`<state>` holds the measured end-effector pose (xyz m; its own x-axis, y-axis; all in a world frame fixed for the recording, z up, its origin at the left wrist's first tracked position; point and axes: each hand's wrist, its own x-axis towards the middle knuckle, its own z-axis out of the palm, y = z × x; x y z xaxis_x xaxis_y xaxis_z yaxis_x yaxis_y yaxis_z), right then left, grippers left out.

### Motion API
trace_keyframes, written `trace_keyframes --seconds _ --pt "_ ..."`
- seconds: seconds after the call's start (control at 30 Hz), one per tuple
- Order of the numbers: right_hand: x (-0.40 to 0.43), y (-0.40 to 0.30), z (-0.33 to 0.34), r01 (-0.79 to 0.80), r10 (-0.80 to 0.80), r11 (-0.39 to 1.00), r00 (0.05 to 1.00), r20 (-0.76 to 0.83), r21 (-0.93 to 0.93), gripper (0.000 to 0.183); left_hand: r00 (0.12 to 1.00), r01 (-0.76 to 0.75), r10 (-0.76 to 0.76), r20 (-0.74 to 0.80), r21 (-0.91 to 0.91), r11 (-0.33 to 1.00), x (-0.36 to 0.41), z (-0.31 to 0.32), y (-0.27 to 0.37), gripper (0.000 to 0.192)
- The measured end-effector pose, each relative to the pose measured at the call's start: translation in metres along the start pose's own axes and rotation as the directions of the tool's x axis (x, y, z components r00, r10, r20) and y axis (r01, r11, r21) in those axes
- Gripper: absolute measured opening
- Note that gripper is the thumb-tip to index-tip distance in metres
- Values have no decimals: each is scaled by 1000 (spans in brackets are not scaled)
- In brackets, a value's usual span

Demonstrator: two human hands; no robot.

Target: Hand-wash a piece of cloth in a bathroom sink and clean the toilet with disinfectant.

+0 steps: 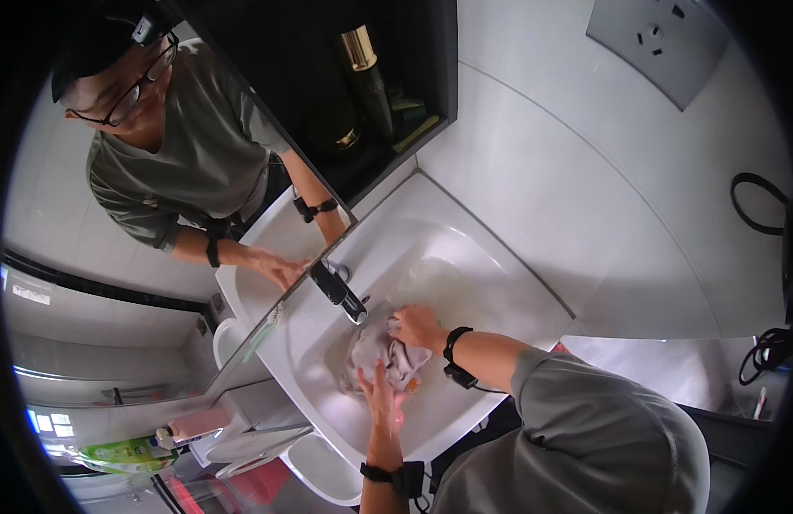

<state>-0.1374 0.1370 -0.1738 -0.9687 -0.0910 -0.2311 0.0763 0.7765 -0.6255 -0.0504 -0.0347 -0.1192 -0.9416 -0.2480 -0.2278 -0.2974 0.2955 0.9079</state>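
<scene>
A pale greyish-pink cloth (406, 363) lies bunched and wet in the white washbasin (319, 411), below the tap's spout. My right hand (417, 326) curls its fingers around the far edge of the cloth. At the near edge, my left hand (380, 389) has its fingers spread, with the fingertips over the fabric. A small orange patch (412, 385) shows beside the cloth; what it is cannot be told. Cloudy water (467, 289) spreads over the basin floor. Part of the cloth is hidden under both hands.
A black and chrome tap (339, 292) juts over the basin. Beside it, a mirror (146, 225) reflects a person. A dark shelf (435, 132) holds cosmetic containers. A toilet (326, 466) stands at lower left, near a green packet (127, 455). A wall socket (656, 45) is upper right.
</scene>
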Motion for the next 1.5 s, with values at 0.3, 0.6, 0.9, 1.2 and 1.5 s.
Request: trace_keyframes --seconds 0.3,0.6,0.9,1.2,1.5 --pt "-89 -99 -62 347 -422 852 898 124 391 40 738 654 -119 664 -661 366 33 0 -23 75" --pt "-53 -45 -43 418 -368 895 890 -269 158 31 755 652 -230 614 -671 352 40 30 -5 43" --pt "0 30 -70 253 -252 967 953 -170 -14 25 889 454 -345 302 -469 758 15 21 37 47" --pt "-11 30 -50 137 -124 987 983 138 -87 80 957 -241 262 126 848 472 31 33 8 63" --pt "-7 24 -19 296 -290 776 952 101 -557 72 940 -209 -113 322 805 556 50 60 -21 66"
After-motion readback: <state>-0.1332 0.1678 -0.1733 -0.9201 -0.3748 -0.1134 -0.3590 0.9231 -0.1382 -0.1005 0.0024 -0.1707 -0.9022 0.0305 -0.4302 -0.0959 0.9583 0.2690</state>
